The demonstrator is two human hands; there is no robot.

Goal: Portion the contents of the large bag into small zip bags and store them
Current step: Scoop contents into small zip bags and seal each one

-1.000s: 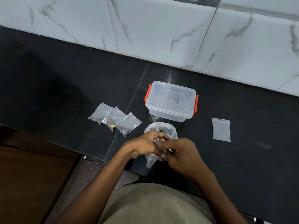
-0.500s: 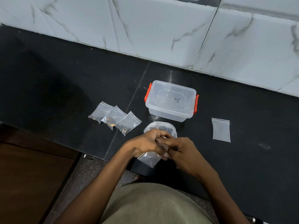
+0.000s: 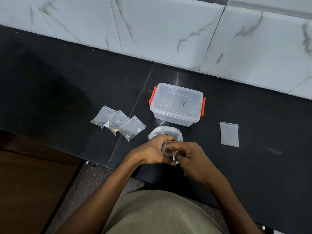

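My left hand (image 3: 152, 150) and my right hand (image 3: 192, 157) meet near the counter's front edge, both pinching a small clear zip bag (image 3: 166, 148) that is mostly hidden by the fingers. Just behind them the large clear bag (image 3: 166, 131) stands open with dark contents inside. Three filled small zip bags (image 3: 118, 123) lie overlapping in a row to the left. One flat empty zip bag (image 3: 229, 134) lies to the right. A clear plastic box (image 3: 176, 104) with orange latches and its lid on sits behind the large bag.
The black stone counter (image 3: 59, 92) ends at a front edge close to my body. A white marble-tiled wall (image 3: 168, 31) rises behind it. A brown wooden surface (image 3: 30, 191) lies lower left, below the counter.
The part of the small bag that hung below my hands has been drawn up between my fingers. My hands stay together at the same spot in front of the large bag.
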